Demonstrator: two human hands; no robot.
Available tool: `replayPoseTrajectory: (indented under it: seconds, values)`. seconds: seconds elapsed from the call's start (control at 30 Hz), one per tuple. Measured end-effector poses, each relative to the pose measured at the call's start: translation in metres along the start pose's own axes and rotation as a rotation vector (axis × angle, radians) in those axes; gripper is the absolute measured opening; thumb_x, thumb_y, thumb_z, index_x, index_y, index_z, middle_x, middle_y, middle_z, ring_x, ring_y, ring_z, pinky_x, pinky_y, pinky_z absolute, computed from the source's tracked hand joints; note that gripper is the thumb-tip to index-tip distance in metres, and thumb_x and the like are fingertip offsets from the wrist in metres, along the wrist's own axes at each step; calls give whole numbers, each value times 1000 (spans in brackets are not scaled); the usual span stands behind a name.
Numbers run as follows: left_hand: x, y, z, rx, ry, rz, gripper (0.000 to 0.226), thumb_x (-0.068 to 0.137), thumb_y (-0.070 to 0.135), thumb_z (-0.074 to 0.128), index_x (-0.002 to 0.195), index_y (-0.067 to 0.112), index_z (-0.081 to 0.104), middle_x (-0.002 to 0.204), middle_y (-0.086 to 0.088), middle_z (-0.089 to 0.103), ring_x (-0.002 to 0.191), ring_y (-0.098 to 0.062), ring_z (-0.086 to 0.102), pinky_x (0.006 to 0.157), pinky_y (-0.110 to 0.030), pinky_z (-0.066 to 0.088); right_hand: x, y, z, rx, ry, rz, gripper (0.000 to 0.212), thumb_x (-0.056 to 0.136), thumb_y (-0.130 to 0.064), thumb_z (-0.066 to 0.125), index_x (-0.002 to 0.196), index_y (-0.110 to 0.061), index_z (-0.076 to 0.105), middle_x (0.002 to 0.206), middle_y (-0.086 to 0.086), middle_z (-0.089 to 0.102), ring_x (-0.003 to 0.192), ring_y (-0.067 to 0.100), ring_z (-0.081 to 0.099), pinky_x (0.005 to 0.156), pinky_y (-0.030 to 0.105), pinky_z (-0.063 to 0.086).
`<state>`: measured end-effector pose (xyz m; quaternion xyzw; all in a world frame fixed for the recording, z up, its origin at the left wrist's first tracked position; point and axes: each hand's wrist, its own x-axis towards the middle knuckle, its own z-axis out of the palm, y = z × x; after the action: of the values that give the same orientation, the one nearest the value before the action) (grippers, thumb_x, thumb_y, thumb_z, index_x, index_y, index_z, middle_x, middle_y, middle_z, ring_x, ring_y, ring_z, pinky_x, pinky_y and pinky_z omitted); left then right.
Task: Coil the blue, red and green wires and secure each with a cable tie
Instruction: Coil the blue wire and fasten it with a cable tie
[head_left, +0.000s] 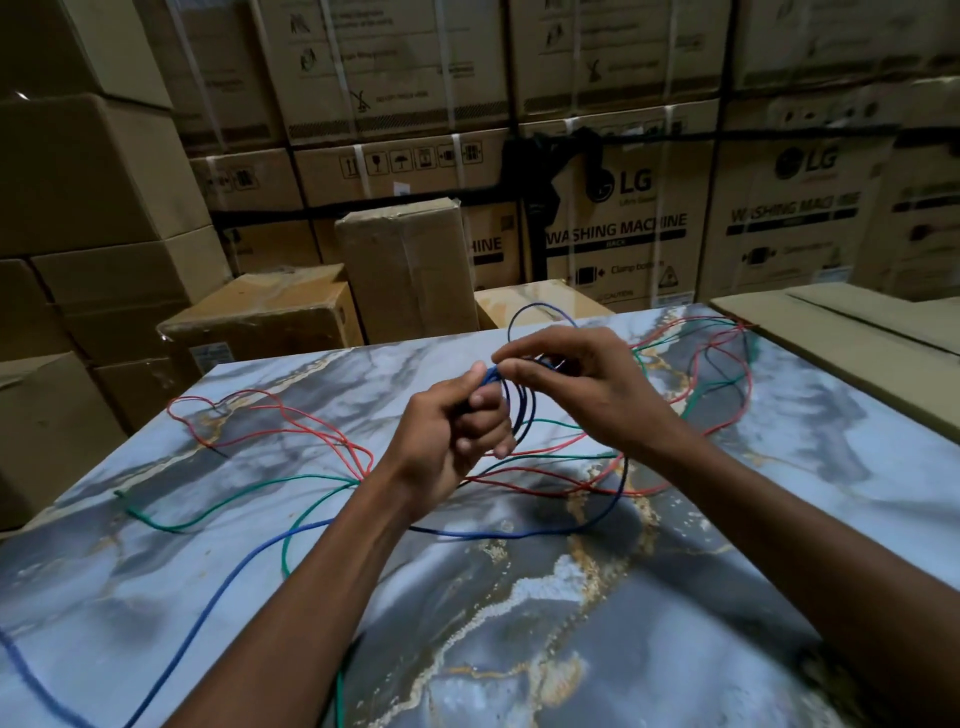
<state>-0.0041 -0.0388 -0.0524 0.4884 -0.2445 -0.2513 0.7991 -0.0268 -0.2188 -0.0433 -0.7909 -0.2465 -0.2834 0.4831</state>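
Above the marbled tabletop (649, 597) my left hand (452, 436) grips a bunch of blue wire (519, 410) loops, and my right hand (566, 384) pinches the same coil at its top. The blue wire's tail runs down across the tabletop toward its near left edge. Red wire (291, 421) and green wire (234, 499) lie loose on the tabletop. Cardboard boxes (623, 223) stand stacked behind it.

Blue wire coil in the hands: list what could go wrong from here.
1. The thin blue insulated wire crosses the loose red wire and green wire on the marble-patterned tabletop; pulling in slack could drag or snag them.
2. The left hand grips the loops while the right hand pinches the wire; a loosened grip may let the coil spring open.
3. No cable tie is visible; reaching for one could undo the coil.
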Motion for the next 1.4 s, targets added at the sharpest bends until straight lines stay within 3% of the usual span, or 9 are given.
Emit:
replayPoseTrajectory:
  seconds: [0.13,0.27,0.4,0.5,0.87,1.03,1.2,1.3,1.4]
  values:
    - [-3,0,1,-92,75,-15,39,94,30,45,57,21,38,43,8,19,38,-9,13,42,-24,21,-5,4,-1,-6,-151,76,23,103,-26,61,119,-19,76,98,-9,73,89,5,66,70,26,50]
    - [-6,5,3,-188,92,-6,38,91,28,47,54,21,38,43,8,15,42,-12,5,43,-24,14,-3,4,-9,-75,-207,125,31,102,-41,57,126,-28,72,105,-11,64,101,8,63,80,28,54]
    - [-7,6,3,-221,123,3,39,90,28,47,52,21,39,40,8,18,43,-12,4,42,-23,12,-2,-3,-10,-4,-424,243,40,107,-41,43,117,-17,72,104,-4,75,97,8,67,80,29,54]
    - [-7,5,3,-245,154,-6,40,91,28,48,52,21,39,39,8,20,41,-10,5,41,-22,12,-2,-4,-8,14,-375,219,34,108,-35,47,100,-16,75,93,3,76,87,14,68,77,34,52]
    - [-3,4,8,-211,202,-44,50,102,28,39,53,21,35,41,7,17,41,-11,5,40,-23,18,-1,-4,-12,70,-281,232,31,102,-28,61,94,-4,79,78,5,77,67,8,65,61,21,46]
    - [-4,12,-2,-101,228,-4,51,102,29,41,52,23,36,41,8,17,33,-6,16,38,-22,16,3,2,-42,-313,-389,173,23,80,-17,87,102,-17,80,81,-9,75,66,1,62,61,17,49]
    - [-9,33,-18,-177,347,171,51,102,26,41,52,23,35,40,8,17,33,-6,14,38,-23,14,4,25,-70,-616,-438,175,27,82,7,70,94,-16,80,84,-15,72,79,-4,67,69,9,48]
    - [-8,31,-21,-161,380,172,52,102,25,40,51,23,36,40,8,17,32,-6,14,37,-23,15,8,40,-90,-730,-378,201,26,86,4,67,94,-18,77,92,-5,75,90,11,69,81,31,57]
    - [-4,24,-16,-134,348,134,53,103,25,38,50,23,35,39,8,17,32,-6,14,38,-23,14,10,47,-106,-879,-233,169,24,86,2,65,95,-18,75,96,4,74,92,27,68,73,39,54]
